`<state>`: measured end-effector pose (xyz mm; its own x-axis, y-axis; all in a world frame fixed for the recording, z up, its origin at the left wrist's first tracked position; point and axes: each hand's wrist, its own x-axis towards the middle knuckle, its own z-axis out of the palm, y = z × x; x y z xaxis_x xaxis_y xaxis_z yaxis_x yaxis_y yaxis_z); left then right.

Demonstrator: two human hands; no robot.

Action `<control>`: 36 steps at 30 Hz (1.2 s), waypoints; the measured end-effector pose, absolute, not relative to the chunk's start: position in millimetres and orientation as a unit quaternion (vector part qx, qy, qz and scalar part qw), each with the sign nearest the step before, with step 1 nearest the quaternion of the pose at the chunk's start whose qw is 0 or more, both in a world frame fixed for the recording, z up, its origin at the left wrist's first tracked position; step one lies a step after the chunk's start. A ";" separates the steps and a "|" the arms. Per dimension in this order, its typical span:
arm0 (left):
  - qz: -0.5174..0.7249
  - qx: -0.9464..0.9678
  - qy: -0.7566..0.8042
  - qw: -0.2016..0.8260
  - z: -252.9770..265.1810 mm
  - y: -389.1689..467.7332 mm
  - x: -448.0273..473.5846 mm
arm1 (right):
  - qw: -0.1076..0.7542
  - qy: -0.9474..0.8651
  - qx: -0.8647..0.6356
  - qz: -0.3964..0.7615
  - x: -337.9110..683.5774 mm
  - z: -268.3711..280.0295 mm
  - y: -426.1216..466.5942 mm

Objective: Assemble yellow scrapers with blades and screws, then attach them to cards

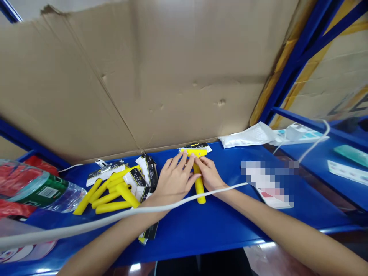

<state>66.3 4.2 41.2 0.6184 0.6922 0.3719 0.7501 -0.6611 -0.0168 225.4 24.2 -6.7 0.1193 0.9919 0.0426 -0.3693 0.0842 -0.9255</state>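
A yellow T-shaped tool (200, 188) with a round handle lies on the blue shelf in front of me, its crosspiece at the far end. My left hand (174, 177) reaches over the left part of the crosspiece, fingertips pressed on it. From the right, my right hand (209, 172) grips the tool where handle and crosspiece meet. The fingers partly cover that joint. Just behind the crosspiece lies a black-and-yellow packaging card (198, 145). Left of my left hand is a pile of several similar yellow tools (112, 193), mixed with black-and-white cards (135, 180).
A white cable (115, 219) crosses in front, over my forearms. A plastic bottle with a green label (48, 191) lies at left. A white pouch (248, 135) rests at the back right, and a blurred-out packet (267, 188) is nearer. Cardboard (172, 76) stands behind the blue shelf (207, 226).
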 end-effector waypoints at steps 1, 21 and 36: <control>-0.162 -0.893 -0.409 0.096 40.3 3.1 70.6 | 0.634 -0.379 -0.403 0.540 225.8 -6.5 24.1; -0.232 -0.846 -0.478 0.045 30.9 -8.1 90.2 | 0.611 -0.460 -0.317 0.561 230.6 -0.4 17.0; -0.542 -0.512 -0.299 -0.595 54.5 3.6 7.3 | 0.458 -0.743 -0.363 0.327 239.4 -21.5 24.8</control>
<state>7.3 3.6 54.5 0.2341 0.9515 0.1995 -0.3394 -0.1123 0.9339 239.4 24.8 -21.5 -0.3172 0.8382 0.4437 0.2399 0.5235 -0.8176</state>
